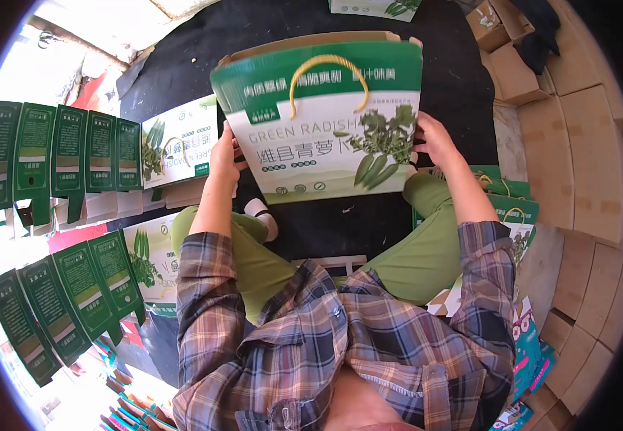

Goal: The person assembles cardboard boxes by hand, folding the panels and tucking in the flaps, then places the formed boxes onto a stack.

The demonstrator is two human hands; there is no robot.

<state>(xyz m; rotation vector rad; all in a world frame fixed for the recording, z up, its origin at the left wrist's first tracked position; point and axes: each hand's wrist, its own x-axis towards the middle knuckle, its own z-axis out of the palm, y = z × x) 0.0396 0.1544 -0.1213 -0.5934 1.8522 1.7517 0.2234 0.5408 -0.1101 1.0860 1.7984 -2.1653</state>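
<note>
Between my two hands is a green and white carton [319, 136] with a yellow rope handle [328, 60] and pictures of green radishes on its front. My left hand [226, 156] grips its left side low down, the fingers partly hidden behind the edge. On the opposite side my right hand [435, 138] holds the carton near mid-height, its thumb along the edge and the other fingers out of sight. The carton's top seems open, with brown inner board showing along the far rim. It is tilted so its printed front faces up toward me, above the black ground sheet [311, 230].
At my left stand two rows of similar cartons, the far row [69, 154] and the near row [78, 291]. More printed cartons [518, 214] lie by my right knee. Brown cardboard boxes [570, 158] line the right side. Another printed carton [372, 7] sits at the far edge.
</note>
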